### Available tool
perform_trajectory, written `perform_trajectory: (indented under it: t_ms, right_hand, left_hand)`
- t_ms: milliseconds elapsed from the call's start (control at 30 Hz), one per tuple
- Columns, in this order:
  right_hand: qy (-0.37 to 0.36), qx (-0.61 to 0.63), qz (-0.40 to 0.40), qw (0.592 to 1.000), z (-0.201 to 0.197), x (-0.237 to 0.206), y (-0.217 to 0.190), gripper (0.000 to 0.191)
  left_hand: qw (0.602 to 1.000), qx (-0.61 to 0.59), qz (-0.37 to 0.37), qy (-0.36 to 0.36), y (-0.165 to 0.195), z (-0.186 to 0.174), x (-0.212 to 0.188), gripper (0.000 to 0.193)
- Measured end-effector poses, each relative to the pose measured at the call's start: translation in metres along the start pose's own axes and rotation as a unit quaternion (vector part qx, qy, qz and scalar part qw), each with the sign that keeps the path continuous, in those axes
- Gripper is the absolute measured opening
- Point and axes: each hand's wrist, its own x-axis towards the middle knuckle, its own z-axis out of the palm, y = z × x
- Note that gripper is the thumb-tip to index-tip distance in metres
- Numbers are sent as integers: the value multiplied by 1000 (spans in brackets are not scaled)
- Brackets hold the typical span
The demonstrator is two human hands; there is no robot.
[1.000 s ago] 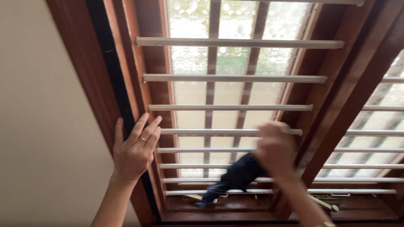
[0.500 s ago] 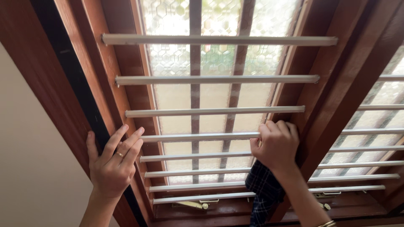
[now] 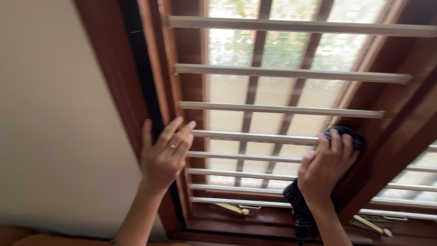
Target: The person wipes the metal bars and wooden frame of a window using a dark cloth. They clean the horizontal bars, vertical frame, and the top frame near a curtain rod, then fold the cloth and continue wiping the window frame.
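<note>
My left hand [image 3: 165, 155] rests flat with fingers spread on the dark wooden window frame [image 3: 148, 91], a ring on one finger. My right hand [image 3: 325, 167] grips a dark checked cloth [image 3: 298, 207] and presses it against the right end of a white horizontal window bar [image 3: 255, 135], beside the brown wooden post. The cloth bunches above my fingers and its tail hangs down below my wrist.
Several white horizontal bars [image 3: 282, 109] cross the frosted patterned glass [image 3: 277, 50]. A cream wall [image 3: 50, 114] lies to the left. Brass window latches [image 3: 232, 208] sit on the lower sill. A second barred pane [image 3: 419, 177] is at the right.
My right hand with the cloth has moved up and to the right along the bars, from the lower bars to the right post. My left hand stays on the frame.
</note>
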Motion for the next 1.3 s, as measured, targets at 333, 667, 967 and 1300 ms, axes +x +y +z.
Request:
perform_trajectory:
  t_ms: [333, 667, 967, 1300]
  right_hand:
    - [-44, 196, -31, 979, -16, -51, -78, 65]
    - [-77, 114, -270, 953, 24, -16, -219, 62]
    - [-380, 57, -303, 872, 26, 40, -229, 39]
    - [-133, 56, -224, 964, 4, 48, -245, 31]
  left_hand:
    - [1000, -18, -1, -12, -4, -4, -2, 10]
    - [999, -45, -4, -6, -6, -5, -3, 11]
    - [999, -40, -9, -16, -5, -4, -2, 13]
    - [999, -50, -1, -17, -4, -23, 20, 15]
